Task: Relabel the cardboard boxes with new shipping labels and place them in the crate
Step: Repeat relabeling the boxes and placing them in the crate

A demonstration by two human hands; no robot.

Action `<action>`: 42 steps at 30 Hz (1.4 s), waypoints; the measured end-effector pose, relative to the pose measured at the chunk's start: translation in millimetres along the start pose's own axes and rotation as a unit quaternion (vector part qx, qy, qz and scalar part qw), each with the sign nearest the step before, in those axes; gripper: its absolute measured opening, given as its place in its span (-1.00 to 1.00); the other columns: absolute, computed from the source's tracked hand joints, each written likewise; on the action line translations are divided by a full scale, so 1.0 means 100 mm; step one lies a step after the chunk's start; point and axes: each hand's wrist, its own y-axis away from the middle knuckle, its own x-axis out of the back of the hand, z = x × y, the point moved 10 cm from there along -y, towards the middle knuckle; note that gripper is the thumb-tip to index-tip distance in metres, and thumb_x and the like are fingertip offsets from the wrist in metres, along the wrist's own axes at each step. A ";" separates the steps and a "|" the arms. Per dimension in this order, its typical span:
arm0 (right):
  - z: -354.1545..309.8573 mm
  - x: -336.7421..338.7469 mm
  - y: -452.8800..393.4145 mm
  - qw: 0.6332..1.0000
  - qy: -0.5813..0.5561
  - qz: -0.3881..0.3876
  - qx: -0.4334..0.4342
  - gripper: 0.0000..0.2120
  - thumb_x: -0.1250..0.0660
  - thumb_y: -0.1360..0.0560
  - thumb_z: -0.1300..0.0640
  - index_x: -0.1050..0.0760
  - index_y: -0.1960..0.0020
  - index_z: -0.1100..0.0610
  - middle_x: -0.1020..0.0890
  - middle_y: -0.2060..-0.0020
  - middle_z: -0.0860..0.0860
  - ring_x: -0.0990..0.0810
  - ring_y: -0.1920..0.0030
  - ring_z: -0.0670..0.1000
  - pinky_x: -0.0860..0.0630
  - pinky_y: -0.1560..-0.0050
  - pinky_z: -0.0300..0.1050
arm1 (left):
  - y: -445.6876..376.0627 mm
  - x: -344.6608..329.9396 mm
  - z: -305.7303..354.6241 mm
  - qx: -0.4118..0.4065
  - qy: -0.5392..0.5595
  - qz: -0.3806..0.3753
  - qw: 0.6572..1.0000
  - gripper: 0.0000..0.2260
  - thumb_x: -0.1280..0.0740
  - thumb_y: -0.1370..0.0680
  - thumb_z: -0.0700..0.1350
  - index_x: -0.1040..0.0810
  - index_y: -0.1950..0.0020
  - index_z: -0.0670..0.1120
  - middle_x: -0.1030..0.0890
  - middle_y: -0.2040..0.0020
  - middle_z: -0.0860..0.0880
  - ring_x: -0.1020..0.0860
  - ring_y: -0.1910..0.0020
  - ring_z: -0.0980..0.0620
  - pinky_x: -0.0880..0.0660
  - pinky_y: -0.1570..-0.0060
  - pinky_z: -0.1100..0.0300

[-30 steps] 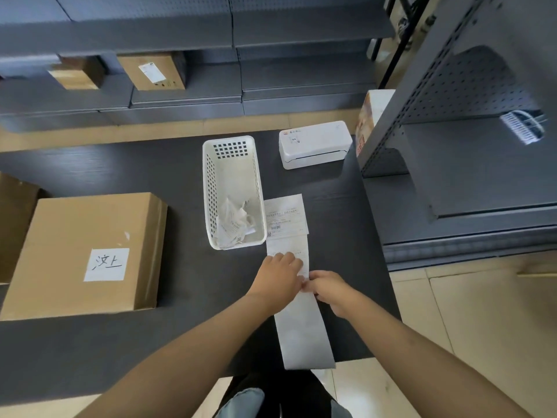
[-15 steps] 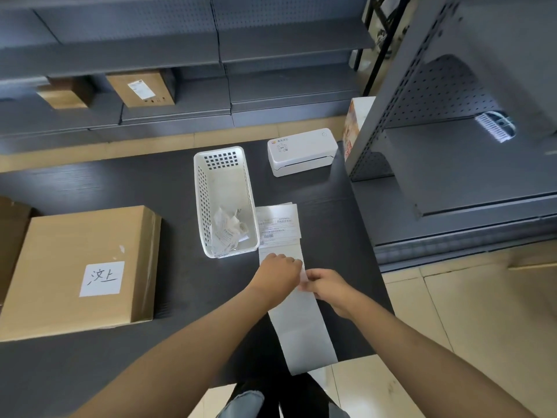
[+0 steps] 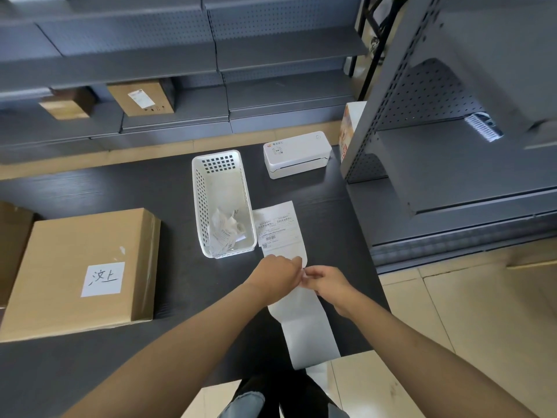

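A long white label strip (image 3: 304, 324) lies on the black table (image 3: 150, 194) and hangs over its near edge. Its far end is a printed shipping label (image 3: 277, 226). My left hand (image 3: 275, 276) and my right hand (image 3: 325, 282) meet over the strip just below the printed part, and both pinch the paper there. A flat cardboard box (image 3: 75, 273) with a white handwritten sticker (image 3: 103, 279) lies at the left of the table.
A white perforated basket (image 3: 221, 182) holding crumpled old labels stands beside the strip. A white label printer (image 3: 297, 158) sits behind it. Grey metal shelving (image 3: 452, 164) borders the table on the right; two more cardboard boxes (image 3: 141, 98) sit on the back shelves.
The view has shifted slightly. Both hands stay on the strip, and their fingertips have drawn closer together at its right edge.
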 end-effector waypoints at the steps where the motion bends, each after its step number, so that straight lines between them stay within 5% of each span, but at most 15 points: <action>1: 0.00 0.01 0.00 1.000 0.001 0.001 0.000 -0.90 -0.45 -0.47 0.05 -0.58 0.17 -0.13 -0.66 0.20 -0.22 -0.59 0.12 -0.20 -0.40 0.30 -0.40 | 0.01 0.00 0.00 0.003 -0.002 -0.003 1.000 -0.76 -0.10 -0.66 -0.01 -0.42 -0.15 -0.14 -0.61 0.10 -0.12 -0.58 0.19 -0.09 -0.48 0.19 0.10; 6: 0.01 -0.03 0.03 1.000 0.010 -0.012 -0.002 -0.87 -0.46 -0.45 0.09 -0.59 0.13 -0.14 -0.66 0.17 -0.23 -0.59 0.08 -0.19 -0.39 0.29 -0.39 | 0.05 -0.03 -0.02 0.011 -0.035 -0.014 0.999 -0.84 -0.15 -0.64 -0.09 -0.40 -0.13 -0.14 -0.60 0.13 -0.11 -0.57 0.24 -0.09 -0.42 0.27 0.12; 11: 0.05 -0.01 0.04 1.000 0.011 -0.009 -0.004 -0.80 -0.50 -0.41 0.09 -0.60 0.01 -0.11 -0.65 0.17 -0.26 -0.59 0.06 -0.18 -0.42 0.25 -0.40 | 0.09 0.03 -0.20 0.065 0.051 0.010 0.997 -0.78 -0.08 -0.63 -0.03 -0.44 -0.11 -0.11 -0.60 0.16 -0.09 -0.50 0.28 -0.05 -0.39 0.28 0.14; 16: 0.04 0.00 0.07 1.000 0.018 -0.020 0.002 -0.83 -0.48 -0.43 0.09 -0.60 0.11 -0.18 -0.68 0.20 -0.28 -0.63 0.07 -0.18 -0.46 0.19 -0.35 | 0.12 0.02 -0.19 0.076 0.133 0.002 0.988 -0.66 -0.13 -0.59 0.19 -0.44 -0.21 0.01 -0.63 -0.01 -0.01 -0.57 0.06 -0.03 -0.51 0.00 0.07; 22: 0.06 0.10 0.11 1.000 0.014 -0.009 -0.006 -0.85 -0.45 -0.46 0.16 -0.61 0.10 -0.10 -0.69 0.18 -0.17 -0.66 0.15 -0.15 -0.49 0.32 -0.38 | 0.12 0.07 -0.25 0.121 0.165 0.018 0.979 -0.78 -0.09 -0.65 0.01 -0.44 -0.15 -0.04 -0.62 0.01 -0.10 -0.58 0.10 -0.10 -0.55 0.03 -0.01; 27: 0.23 0.28 0.08 0.997 0.035 0.043 -0.056 -0.91 -0.38 -0.50 0.20 -0.56 0.07 0.03 -0.64 0.09 -0.02 -0.62 0.11 -0.04 -0.50 0.28 -0.23 | 0.19 0.26 -0.57 0.232 0.236 0.092 0.939 -0.81 -0.11 -0.64 -0.04 -0.44 -0.04 -0.11 -0.61 0.10 -0.13 -0.56 0.18 -0.12 -0.54 0.12 0.05; 34: 0.23 0.30 0.03 0.988 0.104 0.047 -0.105 -0.78 -0.30 -0.54 0.25 -0.55 -0.16 0.27 -0.61 -0.08 0.17 -0.60 -0.09 0.17 -0.52 -0.20 0.06 | 0.30 0.58 -0.85 0.320 0.267 0.179 0.891 -0.88 -0.13 -0.62 -0.10 -0.42 -0.02 -0.10 -0.57 0.18 -0.08 -0.58 0.19 -0.14 -0.52 0.19 0.07; 39: 0.19 0.31 0.02 0.978 0.152 0.050 -0.135 -0.70 -0.25 -0.54 0.30 -0.48 -0.26 0.32 -0.57 -0.13 0.16 -0.56 -0.13 0.12 -0.49 -0.09 -0.11 | 0.50 0.86 -1.07 0.383 0.323 0.275 0.821 -0.91 -0.13 -0.63 -0.08 -0.37 0.04 -0.04 -0.49 0.28 0.03 -0.50 0.33 0.02 -0.55 0.26 0.08; 42: 0.16 0.40 0.06 0.966 0.192 0.080 -0.156 -0.71 -0.22 -0.56 0.29 -0.47 -0.25 0.33 -0.54 -0.20 0.21 -0.54 -0.19 0.16 -0.49 -0.11 -0.08 | 0.62 0.97 -1.13 0.398 0.354 0.320 0.783 -0.90 -0.13 -0.62 -0.07 -0.39 0.02 -0.05 -0.53 0.21 0.01 -0.53 0.25 -0.06 -0.57 0.24 0.01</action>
